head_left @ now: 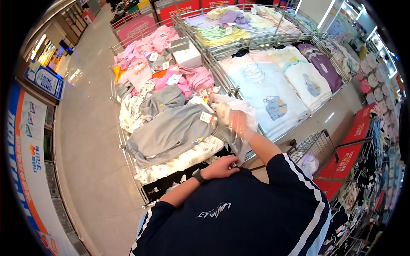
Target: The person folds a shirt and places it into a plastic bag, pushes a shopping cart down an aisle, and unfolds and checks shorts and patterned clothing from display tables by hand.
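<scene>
A clear plastic bag [234,143] hangs in front of me at the right edge of the clothes bin. My right hand [239,122] shows through its film, apparently inside the bag; the plastic hides its fingers. Close to my chest, my left hand [220,167], with a watch on the wrist, has its fingers closed at the bag's lower end. Beside the bag lies a grey garment [171,130] with a white and red price tag [208,118]. Below it is a white patterned garment [183,158].
Pink clothes [149,42] and a white box [186,55] fill the bin's far part. A second rack [273,85] of flat-laid shirts stands to the right. A wire cart [314,147] is at my right, and a tiled aisle [89,115] runs along the left.
</scene>
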A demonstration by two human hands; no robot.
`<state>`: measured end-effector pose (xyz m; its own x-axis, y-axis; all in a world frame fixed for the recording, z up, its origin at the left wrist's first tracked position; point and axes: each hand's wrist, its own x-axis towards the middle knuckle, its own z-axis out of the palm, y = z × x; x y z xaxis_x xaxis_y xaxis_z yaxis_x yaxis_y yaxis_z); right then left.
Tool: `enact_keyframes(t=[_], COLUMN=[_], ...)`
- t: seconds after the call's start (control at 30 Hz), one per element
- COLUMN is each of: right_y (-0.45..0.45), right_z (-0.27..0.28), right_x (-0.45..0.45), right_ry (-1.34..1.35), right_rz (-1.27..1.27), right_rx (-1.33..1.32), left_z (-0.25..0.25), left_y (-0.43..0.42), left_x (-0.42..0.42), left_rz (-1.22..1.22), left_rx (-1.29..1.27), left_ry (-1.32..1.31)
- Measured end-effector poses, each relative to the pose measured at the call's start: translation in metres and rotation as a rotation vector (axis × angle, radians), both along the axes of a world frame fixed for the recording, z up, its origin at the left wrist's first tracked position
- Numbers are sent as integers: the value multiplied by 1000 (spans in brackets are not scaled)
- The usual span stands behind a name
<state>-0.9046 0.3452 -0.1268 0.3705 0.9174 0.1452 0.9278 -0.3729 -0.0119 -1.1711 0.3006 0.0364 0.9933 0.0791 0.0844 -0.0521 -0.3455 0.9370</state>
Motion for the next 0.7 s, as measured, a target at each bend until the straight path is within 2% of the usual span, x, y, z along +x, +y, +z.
enact_keyframes(t=[0.07,0.2,0.27,0.37,0.4,0.5,0.57,0.6,0.67,0.7], right_y=[-3,-9,-17,-7,-14,-46,-64,-71,-77,-78], right_z=[-12,4,10,9,23,154,220,232,197,202], right_x=[-7,-19,-26,-7,-9,-38,-50,-51,-40,-46], right_ry=[-171,-60,7,269,399,747,1147,1347,1428,1498], right_rz=[147,114,93,-10,-39,-114,-150,-177,-133,-124], right_rx=[42,71,80,78,150,314,312,309,339,350], left_z=[-6,2,-10,-20,-21,-16,-6,-6,-8,-6], left_y=[3,8,11,20,25,40,51,55,67,74], left_x=[-1,-1,-4,-4,-4,0,10,17,33,39], left_rz=[4,96,247,533,594,726,759,747,712,667], left_rx=[-17,-74,-42,6,7,183,250,214,153,194], left_ry=[-3,53,23,51,122,-16,-106,-148,-237,-345])
